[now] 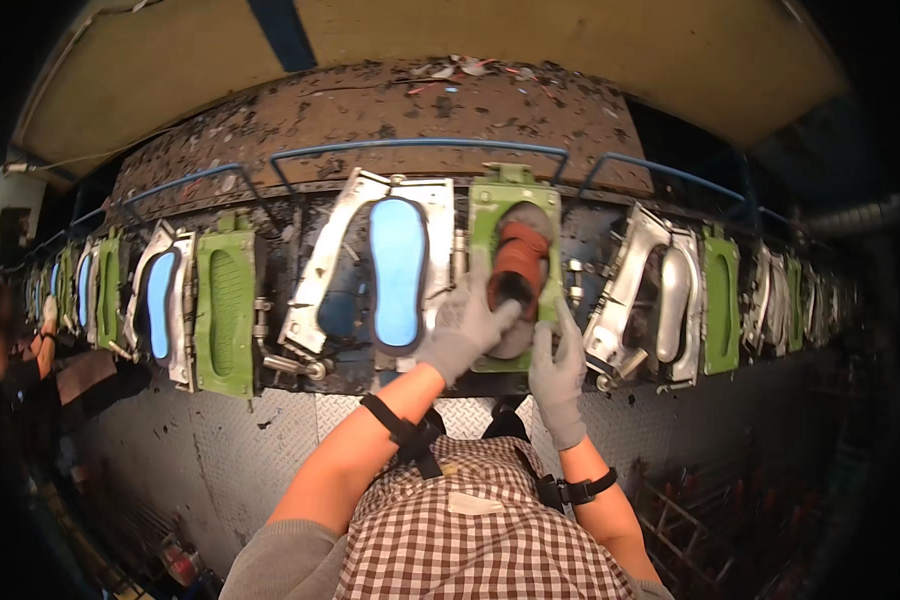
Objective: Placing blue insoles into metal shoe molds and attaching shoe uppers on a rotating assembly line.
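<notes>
A reddish-brown, tube-like piece (526, 250) with a dark opening lies on a grey sole-shaped piece (511, 345) in a green mould plate (483, 205). My left hand (468, 325), in a grey glove, is at the piece's near left side. Its thumb presses at the dark opening and its fingers lie along the left edge; their tips are partly hidden. My right hand (560, 372), also gloved in grey, is beside the plate's lower right edge. Its fingers are stretched out and apart, with nothing seen in them.
Left of this plate, a metal mould frame (320, 270) holds a blue insole-shaped piece (397, 270). More green plates (225, 315) and metal moulds (674, 305) line the bench both ways. A blue rail (420, 143) runs behind. Another person's hand (49, 308) shows at far left.
</notes>
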### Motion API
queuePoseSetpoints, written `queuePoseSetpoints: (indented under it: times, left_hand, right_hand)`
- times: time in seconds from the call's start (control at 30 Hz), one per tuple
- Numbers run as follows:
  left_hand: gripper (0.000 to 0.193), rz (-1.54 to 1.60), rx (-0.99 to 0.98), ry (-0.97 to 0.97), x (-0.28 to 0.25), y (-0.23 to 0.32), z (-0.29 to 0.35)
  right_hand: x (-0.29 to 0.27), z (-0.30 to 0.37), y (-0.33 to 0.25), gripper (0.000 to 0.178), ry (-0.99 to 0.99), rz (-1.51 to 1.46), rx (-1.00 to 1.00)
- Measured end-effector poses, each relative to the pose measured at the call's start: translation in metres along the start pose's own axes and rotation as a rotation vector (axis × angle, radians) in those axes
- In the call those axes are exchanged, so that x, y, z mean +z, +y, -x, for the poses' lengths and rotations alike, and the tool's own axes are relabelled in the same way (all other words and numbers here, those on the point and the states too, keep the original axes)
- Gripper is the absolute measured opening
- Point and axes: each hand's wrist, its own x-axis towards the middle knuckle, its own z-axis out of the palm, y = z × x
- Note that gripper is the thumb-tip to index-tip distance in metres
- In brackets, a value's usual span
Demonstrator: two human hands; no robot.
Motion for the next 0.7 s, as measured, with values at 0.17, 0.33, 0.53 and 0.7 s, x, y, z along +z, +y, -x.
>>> queuePoseSetpoints:
  times: [0.17,0.33,0.53,0.7]
  left_hand:
    - [0.046,0.731,-0.029,0.049,0.08,0.04,-0.023]
    - [0.053,0.856,0.204,-0.091,0.164,0.176,0.014]
    - [0.067,1.158,-0.261,-0.126,0.299,0.206,-0.053]
    - [0.047,0.919,-0.258,-0.35,0.329,0.213,-0.077]
  right_hand:
    - [-0.073,-0.015,0.044,0.069,-0.133,-0.226,0.165]
    - [-0.206,-0.051,0.08,0.047,0.035,-0.674,0.637]
    - [-0.332,-0.097,0.196,0.041,0.299,-0.633,0.62]
    - [-0.351,-0.151,0.209,0.034,0.208,-0.768,0.547]
